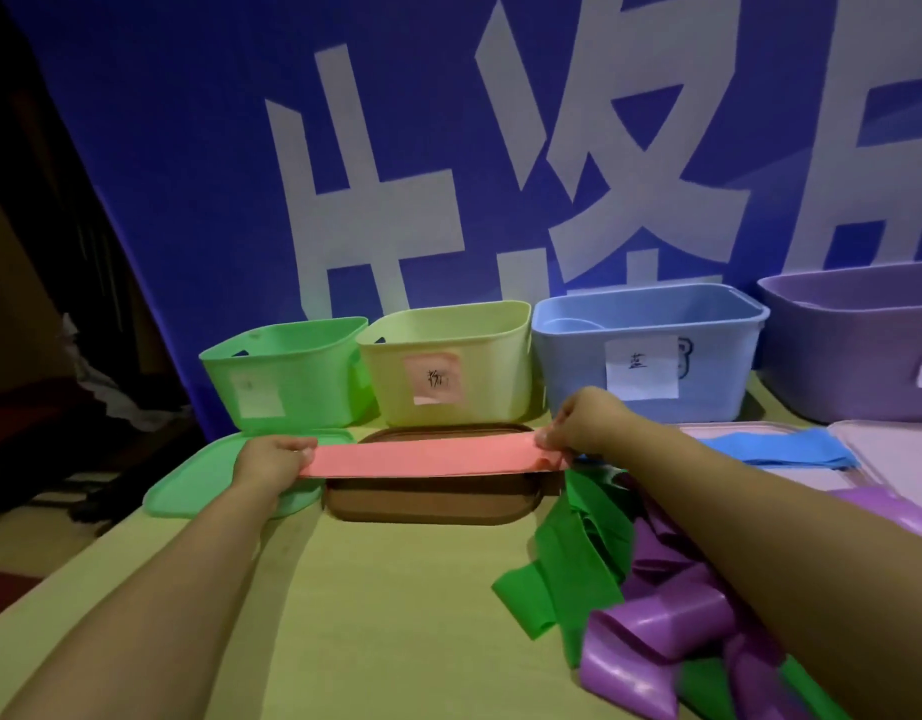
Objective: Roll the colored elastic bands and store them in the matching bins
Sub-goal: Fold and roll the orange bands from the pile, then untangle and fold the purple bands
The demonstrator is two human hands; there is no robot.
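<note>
**Two hands stretch a pink band above the lids**

Four bins stand in a row at the back of the desk (370,615), against a blue banner (199,174) with large white characters. Farthest left is the green bin (287,371), with the green lid (189,491) lying flat in front of it. The left hand (272,459) hovers over that lid, its fingers curled around the left end of the pink band (428,458). That band runs level and taut between both hands, held above the brown lid (428,504), which lies on the desk in front of the yellow bin (443,366) (this bin carries a pink label with a handwritten character). The right hand (583,423) pinches the band's right end between thumb and fingertips, in front of the blue bin (646,345), which bears a white label. Beneath the right forearm, a green band (568,563) lies crumpled on the desk, tangled with a purple band (666,626) nearer the camera. Beyond the forearm, a blue band (781,449) lies flat, just in front of the blue bin. Farthest right stands the purple bin (853,350), cut off by the frame edge.
</note>
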